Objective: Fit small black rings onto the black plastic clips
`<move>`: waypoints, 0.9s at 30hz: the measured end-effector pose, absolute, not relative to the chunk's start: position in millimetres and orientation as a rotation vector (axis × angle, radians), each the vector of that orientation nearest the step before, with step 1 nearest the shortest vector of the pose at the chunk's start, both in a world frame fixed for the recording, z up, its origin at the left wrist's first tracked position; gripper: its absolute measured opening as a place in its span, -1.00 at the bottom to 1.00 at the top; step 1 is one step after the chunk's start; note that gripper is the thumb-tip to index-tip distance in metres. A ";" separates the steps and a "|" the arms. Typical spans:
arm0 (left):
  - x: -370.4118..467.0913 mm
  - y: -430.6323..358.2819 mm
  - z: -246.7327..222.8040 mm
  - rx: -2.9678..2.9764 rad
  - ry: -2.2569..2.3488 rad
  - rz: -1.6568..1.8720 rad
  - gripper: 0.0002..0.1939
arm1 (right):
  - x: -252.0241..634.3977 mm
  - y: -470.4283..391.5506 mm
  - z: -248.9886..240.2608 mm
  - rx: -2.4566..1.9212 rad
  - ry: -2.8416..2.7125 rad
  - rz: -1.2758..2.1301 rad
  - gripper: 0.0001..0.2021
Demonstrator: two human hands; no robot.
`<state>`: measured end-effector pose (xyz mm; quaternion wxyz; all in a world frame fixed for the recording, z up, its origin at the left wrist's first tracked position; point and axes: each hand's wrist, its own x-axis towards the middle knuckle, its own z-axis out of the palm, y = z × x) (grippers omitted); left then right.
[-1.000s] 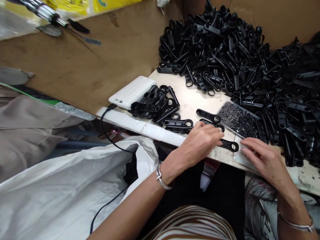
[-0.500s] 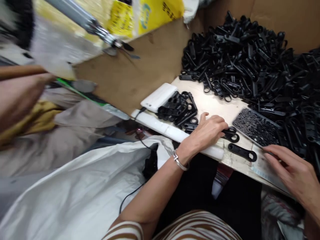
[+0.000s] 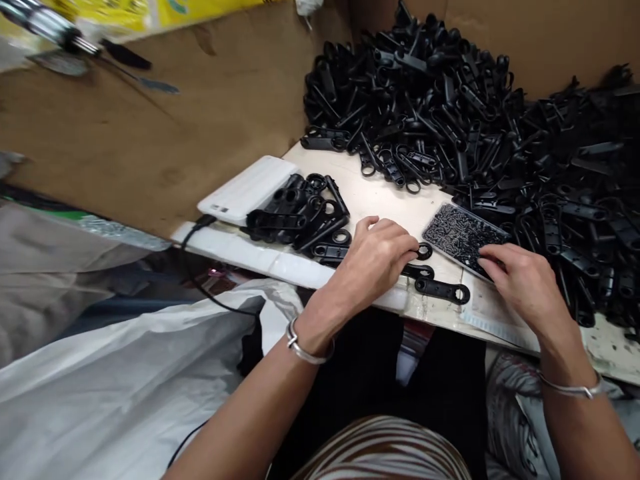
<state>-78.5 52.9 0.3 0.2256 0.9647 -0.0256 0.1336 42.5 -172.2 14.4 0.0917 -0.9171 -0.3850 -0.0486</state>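
A heap of black links (image 3: 415, 100) behind a shallow tray (image 3: 451, 257), two bare hands close by
Cardboard (image 3: 540, 40) stands beyond the tray, perhaps to contain the heap; the pale, scuffed tabletop (image 3: 375, 193) runs under it; a white device (image 3: 250, 189) lies well left of the tray; the left hand (image 3: 383, 257), loosely curled, is left of the tray over more links — whether it grips one, I cannot tell; the right hand (image 3: 527, 280) is narrowed at the tray's near right edge — any hold is hidden; one link (image 3: 437, 289) lies flat just before the tray, seemingly for easy reach; tiny dark parts (image 3: 460, 230) cover the tray, likely contained against scattering.
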 end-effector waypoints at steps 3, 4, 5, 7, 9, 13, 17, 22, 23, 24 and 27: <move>-81.1 33.6 1.8 2.735 -0.249 0.370 -0.85 | 51.4 -151.3 14.8 -2.862 -1.222 -0.078 -0.81; -81.5 28.1 1.5 2.762 -0.298 0.347 -0.87 | 54.6 -145.8 13.4 -2.883 -1.242 -0.062 -0.82; -81.7 23.8 0.5 2.787 -0.332 0.321 -0.89 | 57.6 -141.2 11.6 -2.895 -1.251 -0.049 -0.83; -81.5 18.4 -3.2 2.826 -0.369 0.283 -0.90 | 62.4 -135.2 7.8 -2.910 -1.251 -0.031 -0.86; -81.1 16.7 -8.7 2.830 -0.394 0.266 -0.88 | 64.5 -132.6 5.4 -2.920 -1.240 -0.014 -0.89; -80.0 16.8 -20.8 2.773 -0.406 0.285 -0.82 | 61.8 -133.1 5.6 -2.880 -1.210 0.024 -0.86; -72.3 16.3 -31.9 2.736 -0.471 0.383 -0.80 | 59.2 -137.7 6.3 -2.815 -1.134 0.035 -0.81; -59.2 15.3 -34.1 2.677 -0.427 0.530 -0.77 | 47.5 -150.4 12.5 -2.318 -0.781 0.151 -0.85; -58.8 14.7 -31.7 2.666 -0.400 0.554 -0.79 | 42.0 -153.0 14.6 -2.157 -0.672 0.251 -0.88; -59.4 13.8 -28.4 2.646 -0.375 0.585 -0.82 | 35.4 -155.5 16.5 -2.011 -0.576 0.349 -0.92; -67.8 7.5 -15.8 2.487 -0.338 0.712 -0.86 | 12.6 -163.0 19.0 -1.761 -0.434 0.559 -0.91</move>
